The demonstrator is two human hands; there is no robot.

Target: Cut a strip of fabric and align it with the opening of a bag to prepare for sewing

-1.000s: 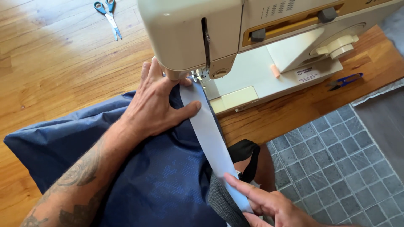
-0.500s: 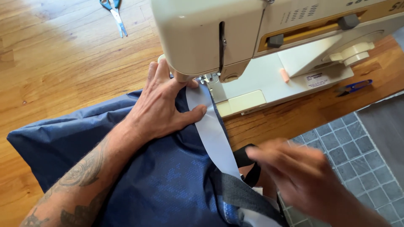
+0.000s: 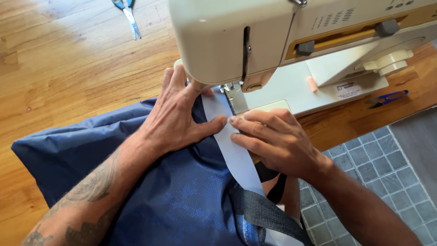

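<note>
Two hands' fingers [image 3: 217, 124] atop pale strip [image 3: 236, 157]

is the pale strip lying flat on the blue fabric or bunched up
Flat. The pale strip runs smooth and straight over the blue fabric toward the sewing machine, pressed down by the left hand and right hand.

Small white label [image 3: 348, 89] on sewing machine [image 3: 291, 86]

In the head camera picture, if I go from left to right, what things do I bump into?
Blue fabric → left hand → pale grey strip → right hand → small pink piece on the machine bed → blue thread snips.
</note>
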